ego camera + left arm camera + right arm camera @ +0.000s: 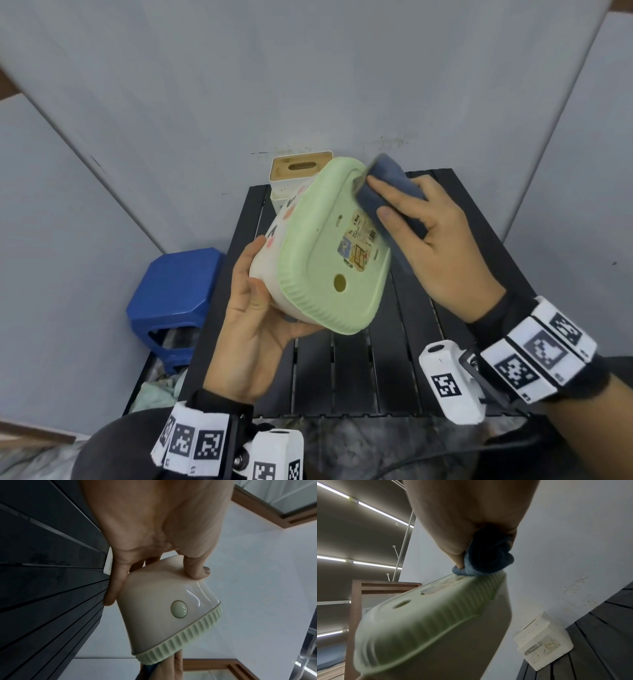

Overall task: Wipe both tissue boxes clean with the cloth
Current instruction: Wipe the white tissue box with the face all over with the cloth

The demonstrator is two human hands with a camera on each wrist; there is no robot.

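Head view: left hand point(251, 329) grips green-based box point(329, 246) (top hidden), right hand point(442, 240) holding cloth point(394, 195).

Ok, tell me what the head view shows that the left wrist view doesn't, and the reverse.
Only the head view shows the right hand pressing the blue cloth on the green-based tissue box's underside, with its label and round hole; also the second tissue box with a wooden lid and the blue stool.

Only the left wrist view shows the round green button on the box's cream side.

Both show the left hand gripping that box above the black slatted table.
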